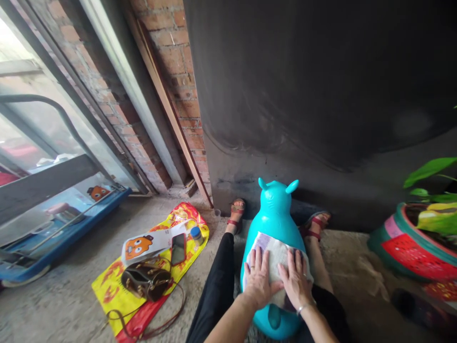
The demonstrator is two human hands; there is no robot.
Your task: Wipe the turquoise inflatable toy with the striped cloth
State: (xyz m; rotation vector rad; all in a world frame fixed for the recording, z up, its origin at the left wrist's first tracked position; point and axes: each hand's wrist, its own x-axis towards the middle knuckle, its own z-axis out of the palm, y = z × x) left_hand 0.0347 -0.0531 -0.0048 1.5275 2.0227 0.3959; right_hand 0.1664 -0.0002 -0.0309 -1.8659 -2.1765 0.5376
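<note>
A turquoise inflatable animal hopper point(274, 205) stands between my legs, its two ears pointing toward the dark panel. Over its back lies a pale cloth point(276, 255) with purple and dark patches. My left hand point(257, 278) rests flat on the cloth's left part, fingers spread. On the right part, my right hand point(297, 278) lies flat too, with a bracelet at the wrist. Both palms press on the cloth without gripping it. The thumbs come near each other at the middle.
On the floor at left, a yellow and red plastic bag point(110, 281) bears a brown handbag point(146, 281), a phone point(178, 248), a blue-capped jar point(196, 234) and a white printed packet point(143, 247). A blue cart point(82, 224) stands further left, a potted plant point(421, 247) at right. A dark panel point(303, 95) rises ahead.
</note>
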